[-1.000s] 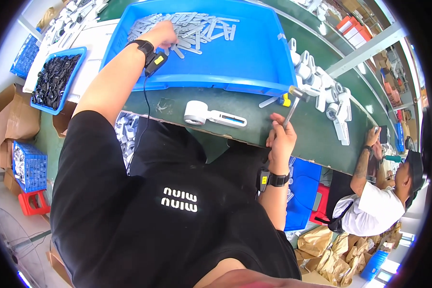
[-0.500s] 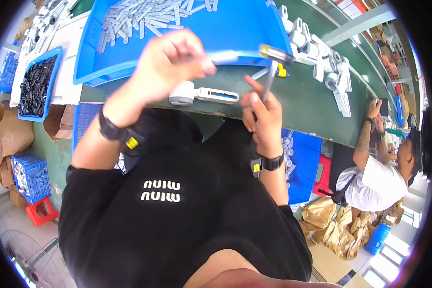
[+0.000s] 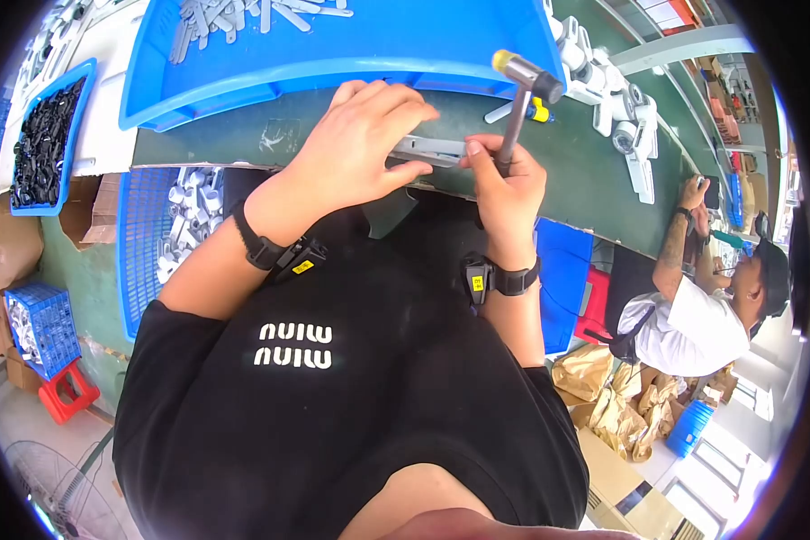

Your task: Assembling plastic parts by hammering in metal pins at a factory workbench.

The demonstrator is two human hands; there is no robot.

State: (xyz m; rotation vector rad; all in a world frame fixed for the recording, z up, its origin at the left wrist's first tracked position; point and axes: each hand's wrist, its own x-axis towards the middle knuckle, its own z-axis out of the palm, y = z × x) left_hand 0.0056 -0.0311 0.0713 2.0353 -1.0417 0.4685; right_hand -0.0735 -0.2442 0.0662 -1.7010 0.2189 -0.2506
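Observation:
In my right hand [image 3: 510, 184], fingers closed around its handle, is a two-faced mallet [image 3: 519, 99] held upright, one face yellow and the other dark. The tip of that thumb meets the right end of a slotted white arm-shaped part [image 3: 443, 150] at the bench's near edge. My left hand [image 3: 355, 144] curves over the part's other end, thumb on the near side and fingers on the far side, hiding its round end. A grey piece shows along the slot; how it sits there I cannot tell.
A blue tray [image 3: 333, 74] of grey strips [image 3: 216, 20] stands beyond my hands. Assembled white parts [image 3: 634, 135] line the right side, near a yellow-and-black tool [image 3: 540, 111]. Black pieces [image 3: 45, 144] fill a small tray at left. A co-worker [image 3: 693, 306] sits at right.
My left hand has come down from above the bench, where it held a pale strip, onto the white part. My right hand has moved its thumb to the part, mallet still held.

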